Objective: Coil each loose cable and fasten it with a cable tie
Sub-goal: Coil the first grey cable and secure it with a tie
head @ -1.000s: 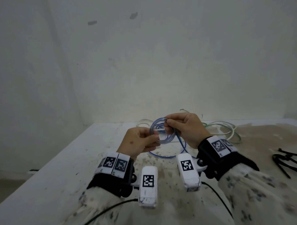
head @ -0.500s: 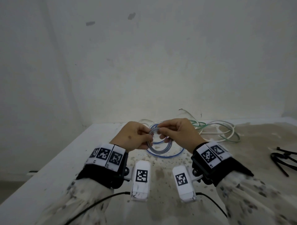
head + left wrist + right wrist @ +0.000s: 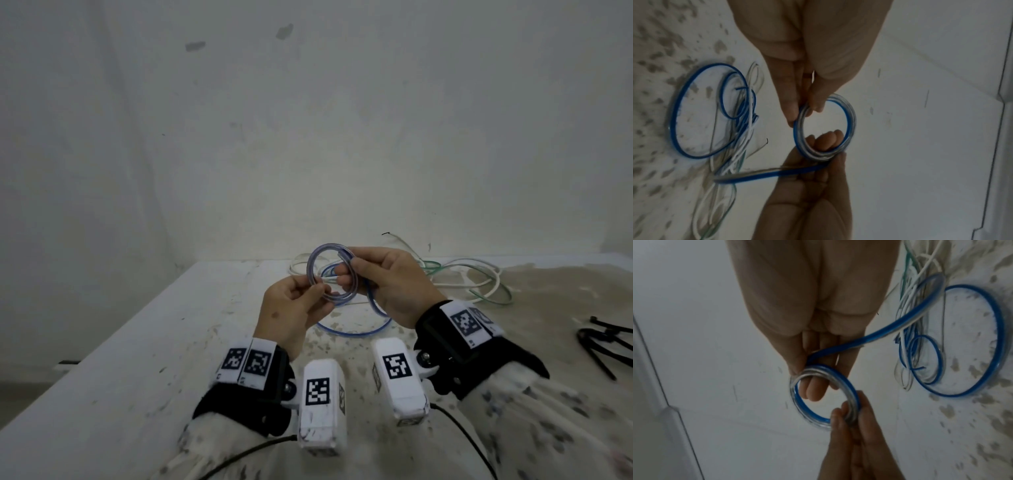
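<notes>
A blue-and-clear cable is wound into a small coil [image 3: 313, 265] held up above the table between both hands. My left hand [image 3: 317, 291] pinches the coil's lower left side between thumb and fingers [image 3: 795, 110]. My right hand [image 3: 349, 274] grips the right side, with fingers [image 3: 813, 391] poking through the ring. From the right hand the uncoiled rest of the blue cable [image 3: 352, 331] drops to the table [image 3: 171, 342] and lies there in a wide loop [image 3: 674, 113]. Black cable ties [image 3: 599, 342] lie on the table at the far right.
A tangle of white and green cables [image 3: 479, 274] lies at the back of the table behind my right hand, against the wall. The table's left edge runs diagonally at the left, with the floor below it. The tabletop is stained and speckled.
Both hands have risen a little with the coil, which now stands more upright and open towards me. The loose loop on the table has shifted slightly.
</notes>
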